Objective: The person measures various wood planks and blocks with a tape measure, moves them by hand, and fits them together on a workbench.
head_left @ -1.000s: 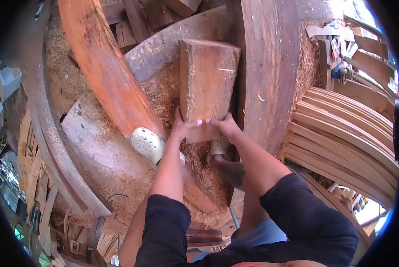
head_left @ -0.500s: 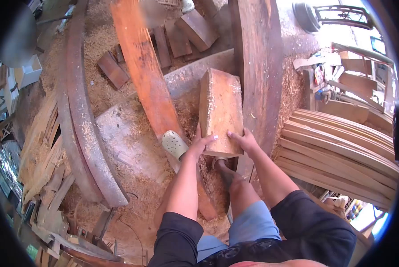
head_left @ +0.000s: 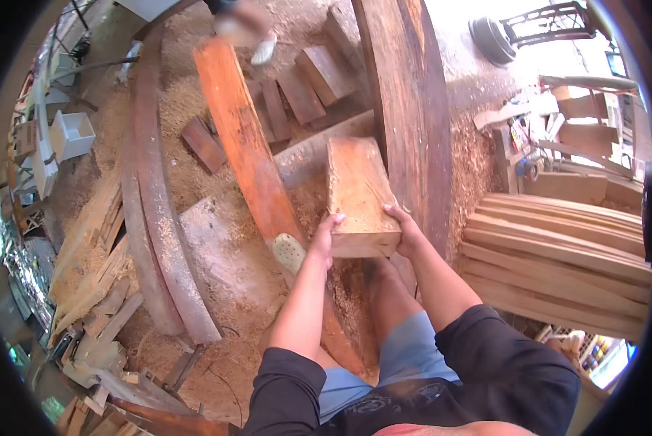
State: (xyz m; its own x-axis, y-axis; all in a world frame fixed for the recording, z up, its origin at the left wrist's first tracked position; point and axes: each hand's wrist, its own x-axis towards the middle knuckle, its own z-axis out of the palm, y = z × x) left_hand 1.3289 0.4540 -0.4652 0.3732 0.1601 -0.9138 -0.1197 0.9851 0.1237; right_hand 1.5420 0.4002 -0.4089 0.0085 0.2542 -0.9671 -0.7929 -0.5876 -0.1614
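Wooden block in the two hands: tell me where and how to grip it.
Best by its two long sides, from left and right, probably nearer the middle: the wooden block is long and reaches away from the person, while the left hand and right hand hold its near end.

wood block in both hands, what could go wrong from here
The left hand and right hand grip the wood block only near its close end, so the far end might dip and twist it loose.
If it slipped, it could land on the leg below or the foot in the pale clog, which has no sturdy boot around it.
Bare fingers against rough wood might also pick up splinters.
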